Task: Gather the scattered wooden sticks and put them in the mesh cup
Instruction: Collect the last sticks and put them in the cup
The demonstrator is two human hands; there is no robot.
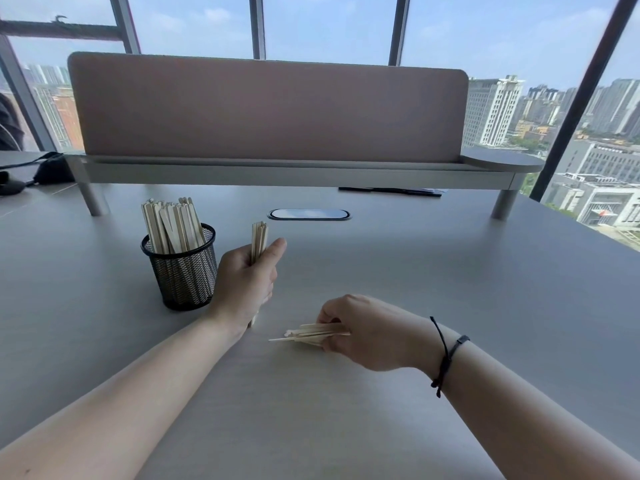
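- The cup (180, 268) stands on the table (415, 271), left of centre, already packed with upright sticks (171, 225) that lean a little left and rise well above its rim.
- The left hand (247, 277) sits just right of the cup, nearly touching its wall, and is clenched around a bundle (259, 240) held upright; the bundle's top ends show above the fist and its lower ends poke out beneath the wrist, close to the tabletop.
- The right hand (360, 332) is nearer and further right, fingers curled down over a fan (311, 333) of sticks lying flat and pointing left; it seems to be pinching them at their right ends, though how firm the hold is I cannot tell.
- No other loose sticks show on the table, so the task looks close to done.
- The sticks look light, thin, flat and stiff, with smooth wood that probably slides easily, stick over stick; a loose bundle is likely to splay or shed a few.
- Best hold, I judge: squeeze the bundle around its middle, with the ends evened against the table first.
- The fan is uneven, with one long stick jutting left; it likely needs squaring before lifting.
- The cup is crowded, so new sticks should drop into the gap on its right side.
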